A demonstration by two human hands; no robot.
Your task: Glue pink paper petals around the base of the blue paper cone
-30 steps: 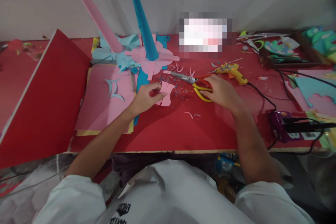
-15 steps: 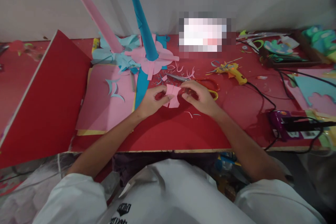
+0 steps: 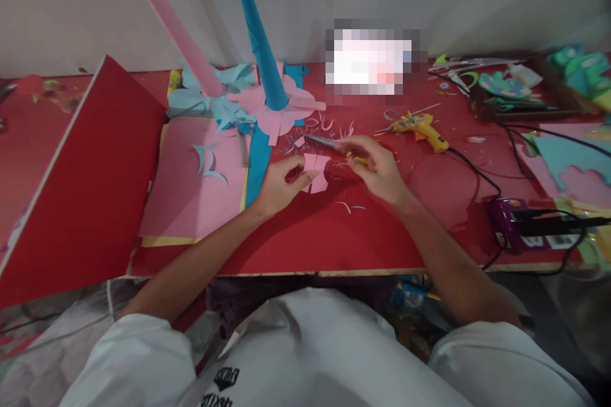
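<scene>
Your left grip (image 3: 282, 186) pinches the pink paper cutout (image 3: 319, 168) over the table (image 3: 334, 238), near the scissors (image 3: 323, 140). Your right grip (image 3: 379, 168) curls at their handles; closure cannot be told. Cutout likely light, bendable, tearable: pinch its edge gently.

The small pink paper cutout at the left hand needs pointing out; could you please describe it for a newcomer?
On the red tabletop, look right of the large rectangular pink paper sheets to the person's left hand. It pinches the small pink paper cutout, set apart from those sheets by its far smaller size and inward-curving right edge.
</scene>
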